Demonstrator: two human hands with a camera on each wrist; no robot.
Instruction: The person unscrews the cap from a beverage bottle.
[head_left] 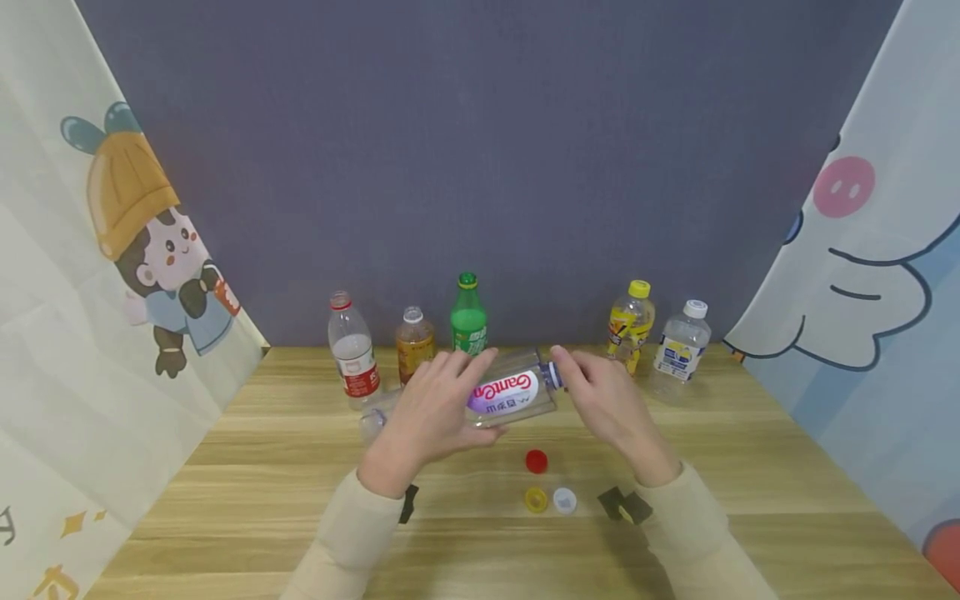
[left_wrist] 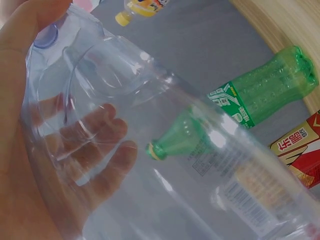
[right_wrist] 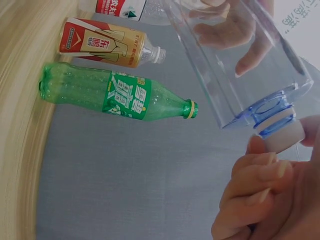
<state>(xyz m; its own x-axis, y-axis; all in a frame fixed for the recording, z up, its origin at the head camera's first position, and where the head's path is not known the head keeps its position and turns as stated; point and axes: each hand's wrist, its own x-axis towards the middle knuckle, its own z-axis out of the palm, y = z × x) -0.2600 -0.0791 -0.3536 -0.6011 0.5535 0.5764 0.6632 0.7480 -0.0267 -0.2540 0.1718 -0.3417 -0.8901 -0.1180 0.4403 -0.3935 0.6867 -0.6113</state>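
Note:
A large clear plastic bottle (head_left: 517, 390) with a red, white and purple label lies tilted across the air above the table, its neck to the right. My left hand (head_left: 442, 400) grips its body; through the clear wall the fingers (left_wrist: 112, 165) show curled round the far side. At the neck, my right hand (head_left: 611, 404) pinches the white cap (right_wrist: 286, 137) between thumb and fingers. The cap sits on the bottle's mouth. On the table below lie a red cap (head_left: 536, 461), a yellow cap (head_left: 536, 500) and a white cap (head_left: 565, 501).
Along the back stand a red-labelled clear bottle (head_left: 354, 360), an orange-brown-labelled bottle (head_left: 415, 343) and a green bottle (head_left: 468, 321), all uncapped. Farther right are a yellow-capped bottle (head_left: 632, 321) and a white-capped bottle (head_left: 681, 346). Dark scraps (head_left: 626, 505) lie near my right sleeve.

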